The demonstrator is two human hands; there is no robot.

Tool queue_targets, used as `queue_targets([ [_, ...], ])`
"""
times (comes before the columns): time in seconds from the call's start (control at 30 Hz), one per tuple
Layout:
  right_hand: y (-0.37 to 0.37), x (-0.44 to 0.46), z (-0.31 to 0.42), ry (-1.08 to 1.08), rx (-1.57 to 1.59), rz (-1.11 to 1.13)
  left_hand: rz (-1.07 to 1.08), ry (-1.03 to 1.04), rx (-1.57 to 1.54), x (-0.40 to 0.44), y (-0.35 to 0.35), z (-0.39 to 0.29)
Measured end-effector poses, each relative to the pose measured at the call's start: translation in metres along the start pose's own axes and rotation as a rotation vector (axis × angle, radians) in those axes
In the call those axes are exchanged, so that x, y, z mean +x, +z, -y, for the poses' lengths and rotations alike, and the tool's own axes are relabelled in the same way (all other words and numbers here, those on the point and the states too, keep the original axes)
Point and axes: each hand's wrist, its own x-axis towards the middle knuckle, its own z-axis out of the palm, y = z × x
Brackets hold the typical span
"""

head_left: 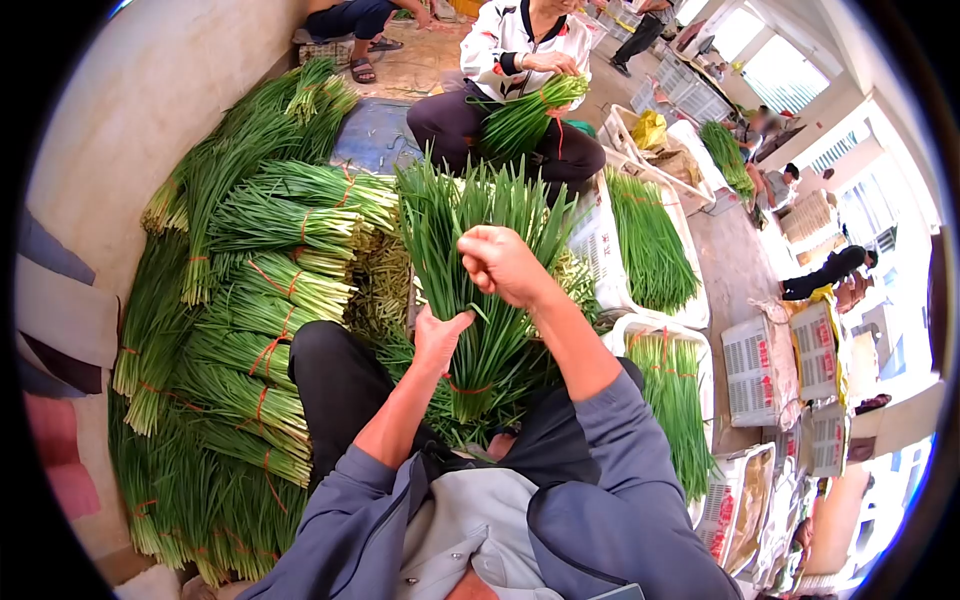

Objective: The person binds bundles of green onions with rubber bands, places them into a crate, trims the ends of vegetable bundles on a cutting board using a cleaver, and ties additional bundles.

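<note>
A bundle of garlic chives (470, 375) stands between my knees, leaf tips up, with a red tie round its lower part. My left hand (438, 338) grips the leaves on the bundle's left side, the thumb pointing inward across them. Above it, in front of the upper leaves, my right hand (503, 266) is closed with fingers curled in. Whatever those fingers hold, if anything, is hidden. More loose green leaves (390, 350) lie around the bundle's base.
Tied chive bundles (270, 290) are piled along the wall at left. White crates of chives (655, 245) line the right side. Opposite me, a seated person (530, 50) holds another bundle (530, 115). Stacked crates (755, 370) and other people are farther right.
</note>
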Motion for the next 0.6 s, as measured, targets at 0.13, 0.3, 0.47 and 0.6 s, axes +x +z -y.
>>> queue_targets([
  [0.13, 0.027, -0.078, 0.049, -0.026, -0.147, 0.515, -0.030, 0.042, 0.025, 0.003, -0.001, 0.003],
  [0.3, -0.016, -0.058, 0.053, -0.140, -0.514, -0.104, -0.016, 0.076, 0.007, -0.002, -0.001, 0.001],
  [0.47, -0.047, -0.028, 0.052, -0.266, -0.492, -0.531, -0.035, 0.106, 0.030, -0.004, 0.004, -0.006],
  [0.6, -0.062, -0.015, 0.040, -0.231, -0.391, -0.411, 0.002, 0.082, 0.005, -0.005, 0.006, -0.007],
])
